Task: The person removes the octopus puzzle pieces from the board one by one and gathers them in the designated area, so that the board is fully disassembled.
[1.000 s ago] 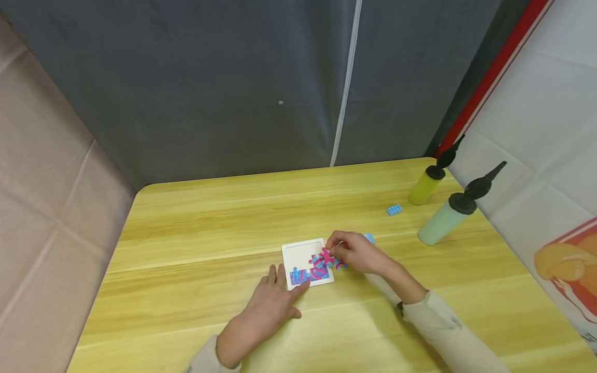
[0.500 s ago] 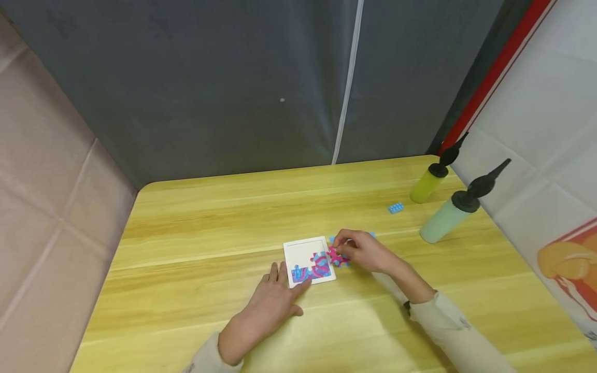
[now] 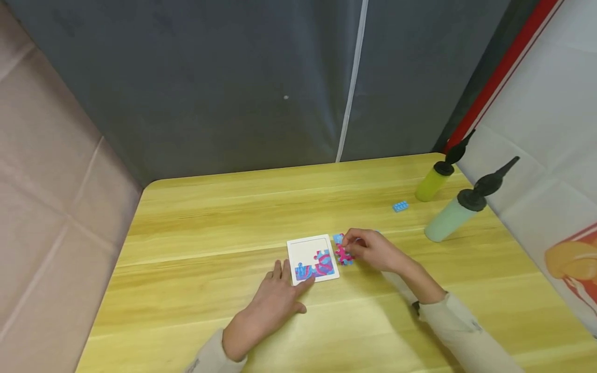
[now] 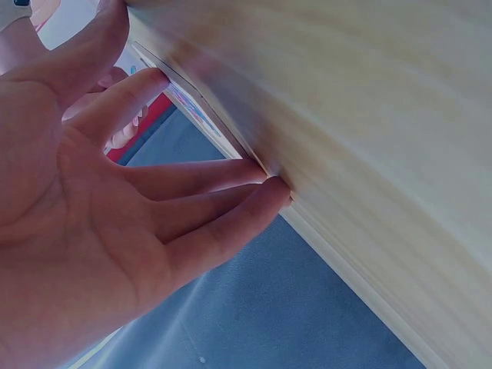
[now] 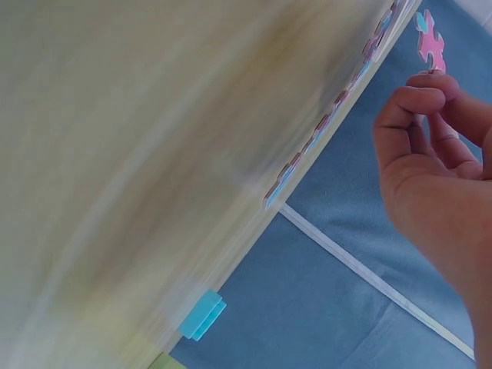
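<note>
A white square puzzle tray (image 3: 303, 242) lies on the table, its lower part filled with blue, pink and purple pieces (image 3: 325, 265). My left hand (image 3: 274, 305) rests at the tray's lower left corner, fingers extended, the index fingertip on the lower rim. To the tray's right, my right hand (image 3: 373, 251) pinches a pink puzzle piece (image 3: 342, 254) between thumb and index finger. In the right wrist view that pink and blue piece (image 5: 433, 48) is held up off the table by the right hand (image 5: 438, 161). Loose pieces (image 3: 338, 238) lie beside the tray, partly hidden by this hand.
A small blue block (image 3: 400, 206) lies behind the right hand. Farther right stand a yellow-green bottle (image 3: 431, 185) and a pale green bottle (image 3: 450, 220), both with black tops. A grey curtain (image 3: 210, 93) hangs behind the table (image 3: 186, 223).
My right hand has drawn back to the right, away from the tray, with the pink piece still pinched. The left hand has kept its place at the tray. The whole head view has shifted slightly.
</note>
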Available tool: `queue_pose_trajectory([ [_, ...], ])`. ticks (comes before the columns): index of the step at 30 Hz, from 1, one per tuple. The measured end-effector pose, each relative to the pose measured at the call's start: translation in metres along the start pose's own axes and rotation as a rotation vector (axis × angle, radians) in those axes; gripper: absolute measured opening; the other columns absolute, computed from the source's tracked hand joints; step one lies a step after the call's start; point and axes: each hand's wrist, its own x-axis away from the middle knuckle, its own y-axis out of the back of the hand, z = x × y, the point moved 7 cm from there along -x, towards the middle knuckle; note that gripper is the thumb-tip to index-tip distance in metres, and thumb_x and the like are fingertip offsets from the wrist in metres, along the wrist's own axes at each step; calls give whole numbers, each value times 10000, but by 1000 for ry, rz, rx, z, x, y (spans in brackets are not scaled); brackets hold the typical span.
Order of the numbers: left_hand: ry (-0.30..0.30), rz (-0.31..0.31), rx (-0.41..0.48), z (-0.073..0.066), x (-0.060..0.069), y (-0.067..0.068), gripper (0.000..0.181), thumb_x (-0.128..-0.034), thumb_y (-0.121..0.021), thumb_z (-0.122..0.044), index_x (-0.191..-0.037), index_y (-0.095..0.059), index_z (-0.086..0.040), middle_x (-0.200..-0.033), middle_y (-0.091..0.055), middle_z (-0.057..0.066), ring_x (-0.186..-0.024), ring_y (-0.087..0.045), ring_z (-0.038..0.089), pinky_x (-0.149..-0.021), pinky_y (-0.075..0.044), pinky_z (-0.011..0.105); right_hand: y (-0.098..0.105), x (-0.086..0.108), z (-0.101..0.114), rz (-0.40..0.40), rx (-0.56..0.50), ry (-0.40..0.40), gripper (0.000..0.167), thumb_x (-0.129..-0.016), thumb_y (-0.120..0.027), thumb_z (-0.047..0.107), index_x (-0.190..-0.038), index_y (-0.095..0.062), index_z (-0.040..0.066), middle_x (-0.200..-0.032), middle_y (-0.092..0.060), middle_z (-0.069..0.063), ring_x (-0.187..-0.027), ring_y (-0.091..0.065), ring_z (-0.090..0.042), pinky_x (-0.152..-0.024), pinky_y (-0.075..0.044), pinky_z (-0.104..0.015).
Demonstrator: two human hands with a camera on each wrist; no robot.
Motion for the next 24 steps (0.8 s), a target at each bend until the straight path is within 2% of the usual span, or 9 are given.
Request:
queue_pose_trajectory([
  [13, -6, 11, -12, -1, 1, 0, 657, -898, -716, -521, -1508, -536, -360, -1501, -448, 404, -1381, -480, 567, -1044, -529, 525, 12, 8, -7, -44, 34, -20, 97, -1023, -594, 44, -1025, -682, 85, -1018, -700, -85, -768, -551, -166, -645, -482, -231],
  [24, -3, 23, -22, -1, 1, 1, 656, -908, -706, -521, -1517, -523, -362, -1507, -449, 394, -1389, -476, 560, -1055, -523, 521, 19, 16, -12, -50, 5, -46, 71, -1030, -609, 90, -1016, -674, 64, -909, -677, -106, -687, -529, -129, -589, -468, -225],
])
